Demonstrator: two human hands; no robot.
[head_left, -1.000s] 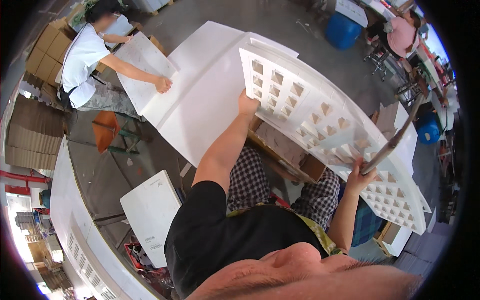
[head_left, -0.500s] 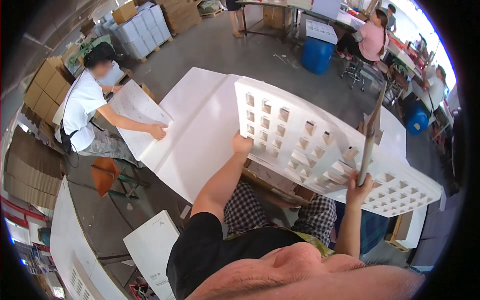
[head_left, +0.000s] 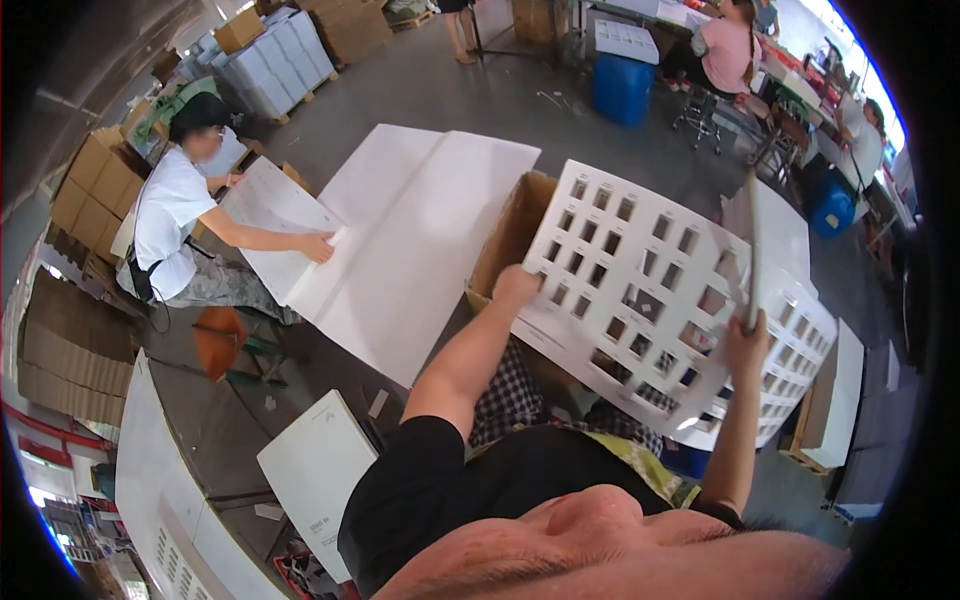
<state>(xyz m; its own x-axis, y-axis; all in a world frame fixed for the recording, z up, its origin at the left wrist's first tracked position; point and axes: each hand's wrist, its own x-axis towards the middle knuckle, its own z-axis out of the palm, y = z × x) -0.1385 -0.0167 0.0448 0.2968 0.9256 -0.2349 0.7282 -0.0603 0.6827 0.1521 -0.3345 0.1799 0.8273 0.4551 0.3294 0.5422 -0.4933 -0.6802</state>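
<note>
A large white sheet of board (head_left: 636,235) with rows of rectangular cut-outs is held up in front of me, tilted. My left hand (head_left: 518,287) grips its left edge, fingers partly hidden behind it. Towards its right side, my right hand (head_left: 747,345) is closed round the foot of a narrow upright strip (head_left: 754,240), which looks like a panel seen edge-on; whether it belongs to the sheet I cannot tell. An open cardboard box (head_left: 505,235) shows behind the sheet's left edge. Left of the box lies a plain white creased board (head_left: 400,270).
At left a seated person (head_left: 175,215) in a white shirt handles another white sheet (head_left: 275,215). An orange stool (head_left: 218,340) and a white carton (head_left: 318,470) are near my left arm. Blue drums (head_left: 622,90), workbenches and seated people are at the far right.
The cut-out sheet has shifted right and tipped, its face turning more towards me. Both my hands moved right with it, uncovering the cardboard box and more of the plain board.
</note>
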